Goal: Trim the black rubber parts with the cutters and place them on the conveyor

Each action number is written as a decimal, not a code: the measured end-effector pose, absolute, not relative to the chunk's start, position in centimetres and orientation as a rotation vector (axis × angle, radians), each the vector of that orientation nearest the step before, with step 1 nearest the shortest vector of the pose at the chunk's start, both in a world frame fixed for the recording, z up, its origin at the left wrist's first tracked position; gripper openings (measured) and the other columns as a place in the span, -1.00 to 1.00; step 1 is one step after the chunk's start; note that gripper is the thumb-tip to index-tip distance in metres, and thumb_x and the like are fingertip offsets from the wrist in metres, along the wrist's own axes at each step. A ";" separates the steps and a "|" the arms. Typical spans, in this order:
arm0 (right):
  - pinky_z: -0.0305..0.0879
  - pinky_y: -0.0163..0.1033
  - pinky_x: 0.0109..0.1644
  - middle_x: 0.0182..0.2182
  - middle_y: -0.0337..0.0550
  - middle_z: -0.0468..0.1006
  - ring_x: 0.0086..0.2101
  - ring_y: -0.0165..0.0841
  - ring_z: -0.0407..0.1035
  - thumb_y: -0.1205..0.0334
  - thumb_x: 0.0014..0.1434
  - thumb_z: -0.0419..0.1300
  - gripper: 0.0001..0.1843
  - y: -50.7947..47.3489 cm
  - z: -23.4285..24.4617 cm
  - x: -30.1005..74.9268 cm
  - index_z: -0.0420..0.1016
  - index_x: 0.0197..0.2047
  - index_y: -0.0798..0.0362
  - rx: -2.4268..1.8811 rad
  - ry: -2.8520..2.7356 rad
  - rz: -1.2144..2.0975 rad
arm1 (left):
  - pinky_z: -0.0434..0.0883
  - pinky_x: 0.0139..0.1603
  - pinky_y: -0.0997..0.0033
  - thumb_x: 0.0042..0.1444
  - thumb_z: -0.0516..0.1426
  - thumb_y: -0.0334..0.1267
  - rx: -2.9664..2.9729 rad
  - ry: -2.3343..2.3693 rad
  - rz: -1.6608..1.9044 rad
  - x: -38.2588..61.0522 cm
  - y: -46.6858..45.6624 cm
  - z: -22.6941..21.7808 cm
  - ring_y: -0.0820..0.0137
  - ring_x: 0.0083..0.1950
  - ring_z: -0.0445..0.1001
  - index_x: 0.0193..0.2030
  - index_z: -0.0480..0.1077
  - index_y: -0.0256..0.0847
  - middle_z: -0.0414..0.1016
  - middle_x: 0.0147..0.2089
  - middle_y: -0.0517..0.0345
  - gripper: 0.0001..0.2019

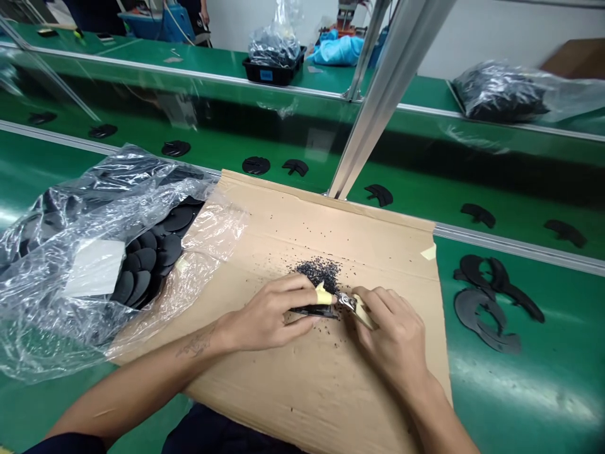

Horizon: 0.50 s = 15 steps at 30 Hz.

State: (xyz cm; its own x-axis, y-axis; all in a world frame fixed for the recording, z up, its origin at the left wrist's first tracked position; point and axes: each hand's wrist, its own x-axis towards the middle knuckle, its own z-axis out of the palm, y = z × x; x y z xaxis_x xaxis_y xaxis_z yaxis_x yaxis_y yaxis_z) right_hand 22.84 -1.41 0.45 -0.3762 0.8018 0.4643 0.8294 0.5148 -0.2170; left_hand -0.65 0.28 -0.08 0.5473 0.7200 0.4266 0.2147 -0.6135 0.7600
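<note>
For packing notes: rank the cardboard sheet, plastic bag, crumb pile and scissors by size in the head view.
Cardboard sheet and plastic bag look alike, so unranked; then crumb pile; then scissors, partly hidden.

The snips (347, 302) have bright, polished metal blades. The black piece (312, 310) looks matt, like rubber or foam (too small to tell which), and the black discs (174, 219) and black crumbs (319, 272) share that dull finish. The bag (94, 189) is thin, glossy, crinkled clear plastic. The cardboard (368, 252) is plain brown, matt and slightly rough, held by pale paper tape (428, 252). The belt (520, 391) is smooth, shiny green, and the post (373, 126) is satin aluminium.
</note>
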 end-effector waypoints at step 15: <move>0.33 -0.23 -0.36 -0.26 -0.14 0.61 -0.36 -0.31 0.45 0.27 0.27 0.21 -0.79 -1.7 0.4 22.1 0.50 -0.01 -0.03 -1.298 -1.972 0.587 | 0.50 -0.10 0.38 0.29 0.19 -0.33 2.008 0.968 1.153 -0.5 0.6 -0.2 0.39 -0.12 0.54 0.03 0.45 -0.21 0.60 -0.10 0.07 -0.81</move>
